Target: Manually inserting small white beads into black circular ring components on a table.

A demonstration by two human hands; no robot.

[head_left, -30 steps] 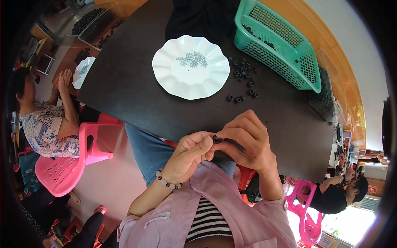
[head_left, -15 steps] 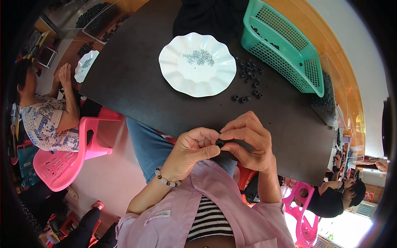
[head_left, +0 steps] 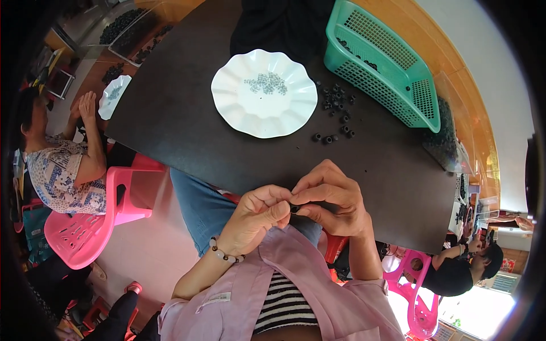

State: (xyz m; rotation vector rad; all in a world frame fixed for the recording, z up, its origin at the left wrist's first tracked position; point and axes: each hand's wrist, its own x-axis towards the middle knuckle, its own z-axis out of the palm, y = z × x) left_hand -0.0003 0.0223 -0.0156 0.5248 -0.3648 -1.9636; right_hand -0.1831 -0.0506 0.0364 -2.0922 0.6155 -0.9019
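Just above my lap, at the near edge of the dark table, my two hands meet. Thumb and fingers of my right hand (head_left: 338, 202) are closed on a small black ring-like part (head_left: 294, 208). My left hand (head_left: 259, 216) pinches at its left side, the fingertips almost touching those of the right; whatever it grips is too small to make out. Farther off stands a white wavy-rimmed plate (head_left: 233, 113) with a patch of tiny clear pieces (head_left: 266, 83) on it. To its right several loose black parts (head_left: 336, 101) lie on the table.
A green perforated basket (head_left: 375, 85) with a few black parts is at the far right, beside a clear bin (head_left: 446, 139) of dark pieces. Black cloth (head_left: 278, 28) lies behind the plate. Left, a person (head_left: 65, 165) sits on a pink chair (head_left: 79, 238) near another white plate (head_left: 114, 96).
Both hands have shifted slightly left and down, still together. The black part has turned and now shows less between the fingertips. The plate and basket appear slightly farther left in view.
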